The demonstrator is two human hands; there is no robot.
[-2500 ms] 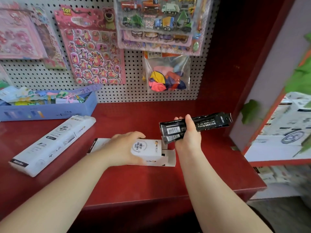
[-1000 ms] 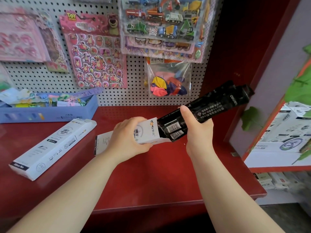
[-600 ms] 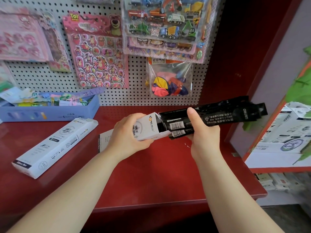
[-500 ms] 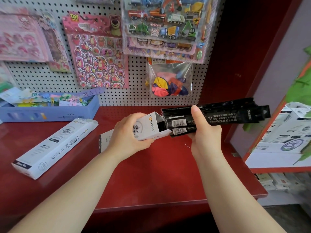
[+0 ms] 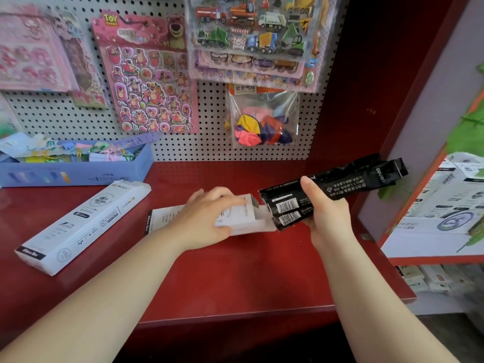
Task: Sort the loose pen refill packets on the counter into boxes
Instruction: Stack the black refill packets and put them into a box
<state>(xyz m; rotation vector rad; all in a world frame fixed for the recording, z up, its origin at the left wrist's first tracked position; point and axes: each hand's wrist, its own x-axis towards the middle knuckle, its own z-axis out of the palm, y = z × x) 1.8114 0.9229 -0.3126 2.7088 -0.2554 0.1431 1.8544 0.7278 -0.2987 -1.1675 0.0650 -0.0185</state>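
Note:
My right hand (image 5: 326, 218) grips a bundle of black pen refill packets (image 5: 340, 184), thumb on top, the bundle slanting up to the right. Their barcoded lower ends sit at the open right end of a white box (image 5: 245, 218). My left hand (image 5: 207, 218) lies over that box and holds it down on the red counter (image 5: 235, 279). The box's far left end shows past my wrist. A second white box (image 5: 83, 226) lies closed at the left of the counter.
A blue tray (image 5: 76, 171) of pastel items stands at the back left. Sticker sheets (image 5: 149, 74) and a bag of balloons (image 5: 262, 121) hang on the pegboard behind. A red side wall (image 5: 366, 74) stands at the right, with shelves of white cartons (image 5: 445, 205) beyond.
The white box has come down from a raised tilt to lie flat on the counter under my left hand. The packet bundle followed it down, its ends still at the box opening.

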